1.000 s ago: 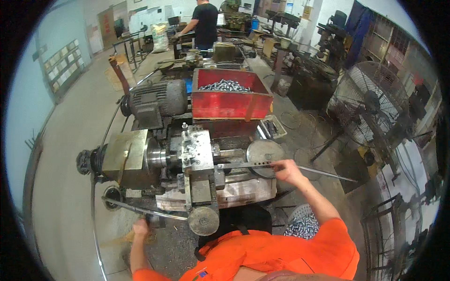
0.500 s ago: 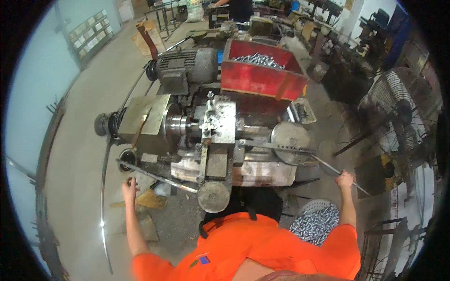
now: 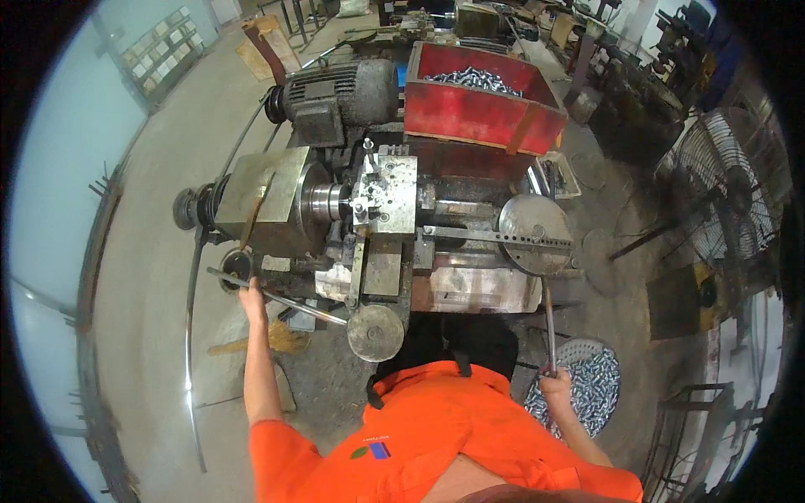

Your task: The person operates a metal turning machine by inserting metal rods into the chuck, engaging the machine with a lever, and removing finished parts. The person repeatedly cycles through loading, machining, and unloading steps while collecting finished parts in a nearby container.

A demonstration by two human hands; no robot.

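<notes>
My left hand [image 3: 253,303] has its fingers at the left steel lever [image 3: 303,309], closed on it near its outer end. That lever slants down to a round weight [image 3: 375,334] at the front of the lathe. On the right, my right hand [image 3: 556,390] is wrapped round the lower end of another lever [image 3: 549,327], which runs down from below a large metal disc [image 3: 537,233]. Between them sits the tool slide [image 3: 392,197], beside the shiny chuck [image 3: 323,203]. Whether a workpiece is in the chuck, I cannot tell.
A red bin [image 3: 482,121] of small metal parts stands behind the lathe. Beside my right forearm is a basket [image 3: 587,345] of similar parts. A motor [image 3: 340,96] sits at the back left, a fan [image 3: 717,197] at the right. A long rod [image 3: 189,360] stretches along the left.
My left hand has moved from beside the left lever onto it. My right hand has swung its lever inward and toward me. The tool slide has shifted slightly left toward the chuck.
</notes>
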